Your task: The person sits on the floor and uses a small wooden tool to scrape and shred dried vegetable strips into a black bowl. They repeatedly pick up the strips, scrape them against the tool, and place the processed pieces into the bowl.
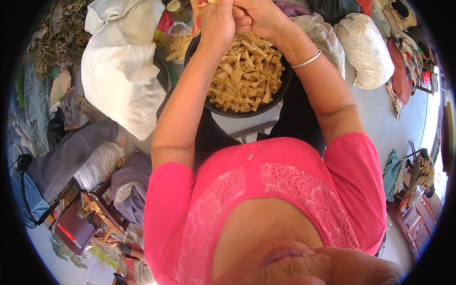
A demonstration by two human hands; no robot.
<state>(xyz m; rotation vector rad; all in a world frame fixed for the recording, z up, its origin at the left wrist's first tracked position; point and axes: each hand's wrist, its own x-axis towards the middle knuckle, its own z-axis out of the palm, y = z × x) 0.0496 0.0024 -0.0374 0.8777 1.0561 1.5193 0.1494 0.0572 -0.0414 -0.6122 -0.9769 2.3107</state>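
Observation:
My left hand, with a yellow ring, and my right hand, with a silver-coloured bangle on its wrist, meet at the top edge of the view. Their fingers are curled close together. Part of both hands is cut off, and whether anything small is between the fingertips cannot be told. Just below them a round black basin rests between my knees, filled with many small, tan, folded or knotted pieces of a dry-looking material. A red and cream patterned item shows beside my left hand.
Left of the basin are a clear plastic bag of similar pieces, a lidded jar and a large white cloth or sack. A stuffed white bag and a clear plastic bag lie at right. A wooden chair stands lower left.

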